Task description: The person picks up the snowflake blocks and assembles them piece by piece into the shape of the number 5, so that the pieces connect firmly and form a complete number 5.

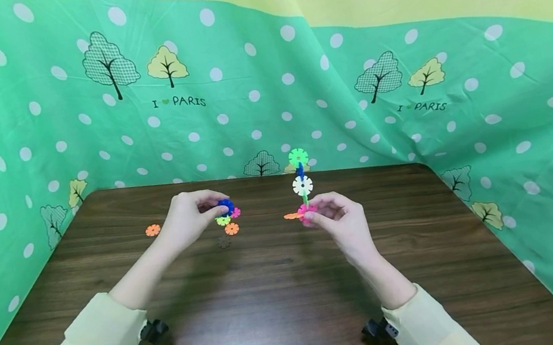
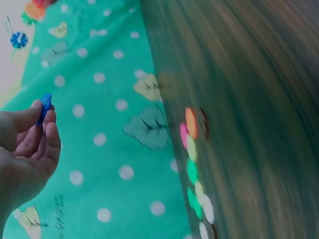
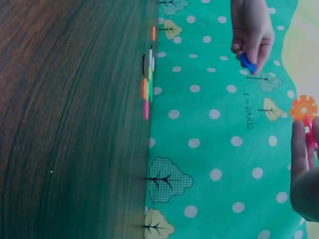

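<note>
My left hand (image 1: 183,220) pinches a blue notched disc (image 1: 226,206) between thumb and fingers, raised above the table. In the left wrist view that blue disc (image 2: 45,107) appears edge-on. My right hand (image 1: 344,222) pinches a pink notched disc (image 1: 306,216) low on an upright chain of joined discs. Above the pink one come a green disc seen edge-on, a white disc (image 1: 302,185), a blue one edge-on and a bright green disc (image 1: 298,157) on top. An orange disc (image 1: 292,216) juts left from the pink one. The hands are apart.
Loose discs lie on the dark wooden table (image 1: 278,317) behind the left hand, among them an orange one (image 1: 232,228) and a dark one (image 1: 223,242). Another orange disc (image 1: 152,230) lies farther left. A green dotted curtain (image 1: 254,97) surrounds the table's back and sides.
</note>
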A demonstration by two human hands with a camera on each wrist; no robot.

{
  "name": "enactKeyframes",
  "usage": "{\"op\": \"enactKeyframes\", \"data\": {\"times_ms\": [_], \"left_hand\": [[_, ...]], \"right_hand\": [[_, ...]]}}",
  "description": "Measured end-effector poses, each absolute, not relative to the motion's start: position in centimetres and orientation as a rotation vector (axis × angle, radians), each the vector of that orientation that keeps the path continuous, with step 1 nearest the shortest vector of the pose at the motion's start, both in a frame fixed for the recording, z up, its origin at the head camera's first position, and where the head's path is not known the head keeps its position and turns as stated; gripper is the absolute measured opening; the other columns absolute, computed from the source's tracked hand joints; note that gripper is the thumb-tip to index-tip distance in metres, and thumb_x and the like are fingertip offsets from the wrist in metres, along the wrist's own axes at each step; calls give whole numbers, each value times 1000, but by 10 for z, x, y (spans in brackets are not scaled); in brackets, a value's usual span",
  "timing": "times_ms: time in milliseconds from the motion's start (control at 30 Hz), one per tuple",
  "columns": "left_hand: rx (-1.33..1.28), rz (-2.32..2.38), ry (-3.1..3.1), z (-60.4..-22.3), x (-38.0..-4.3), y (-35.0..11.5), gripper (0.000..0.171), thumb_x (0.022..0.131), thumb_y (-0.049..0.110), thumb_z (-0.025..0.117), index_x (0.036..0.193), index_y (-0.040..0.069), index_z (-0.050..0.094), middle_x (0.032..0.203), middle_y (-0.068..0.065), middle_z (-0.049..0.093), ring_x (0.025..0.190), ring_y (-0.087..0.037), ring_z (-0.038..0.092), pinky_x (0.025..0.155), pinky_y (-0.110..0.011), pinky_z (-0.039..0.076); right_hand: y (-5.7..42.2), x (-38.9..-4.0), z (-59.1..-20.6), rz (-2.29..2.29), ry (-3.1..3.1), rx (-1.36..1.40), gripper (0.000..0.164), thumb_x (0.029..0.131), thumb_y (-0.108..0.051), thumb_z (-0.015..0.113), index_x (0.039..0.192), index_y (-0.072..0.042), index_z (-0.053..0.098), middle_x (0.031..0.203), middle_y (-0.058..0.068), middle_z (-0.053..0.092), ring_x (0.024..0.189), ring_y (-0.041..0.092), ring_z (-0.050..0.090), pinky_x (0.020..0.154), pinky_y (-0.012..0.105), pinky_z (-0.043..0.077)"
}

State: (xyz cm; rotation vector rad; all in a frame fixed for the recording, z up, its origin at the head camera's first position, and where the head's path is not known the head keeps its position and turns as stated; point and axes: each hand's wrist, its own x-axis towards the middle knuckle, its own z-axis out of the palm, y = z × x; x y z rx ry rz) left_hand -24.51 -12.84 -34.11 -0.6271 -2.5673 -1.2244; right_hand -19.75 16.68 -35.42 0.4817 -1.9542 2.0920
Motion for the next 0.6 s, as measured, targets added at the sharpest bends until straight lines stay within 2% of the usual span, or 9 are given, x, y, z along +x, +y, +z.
{"op": "enactKeyframes", "data": {"times_ms": [200, 333, 600], "left_hand": [[-648, -1401, -2524, -333, -229, -111, 14, 82, 18, 74, 96, 16, 73, 79, 4, 70, 68, -13, 65, 60, -25, 53], [-677, -1502, -2499, -329, -219, -99, 15, 82, 19, 74, 97, 17, 74, 79, 4, 71, 66, -12, 65, 55, -26, 52], [-746, -1652, -2435, -325, -207, -78, 19, 83, 14, 72, 100, 8, 74, 88, -6, 73, 70, -10, 68, 64, -27, 56]], "right_hand": [[164, -197, -353, 2054, -1945, 564, 26, 77, 5, 73, 99, 11, 60, 87, 5, 70, 75, 18, 69, 73, 37, 57], [161, -196, -350, 2032, -1965, 565, 25, 76, 4, 74, 97, 8, 62, 86, 5, 70, 76, 18, 69, 73, 37, 57], [156, -194, -349, 2014, -1974, 609, 24, 77, 1, 74, 97, 6, 62, 87, 4, 69, 76, 17, 69, 73, 35, 57]]}}
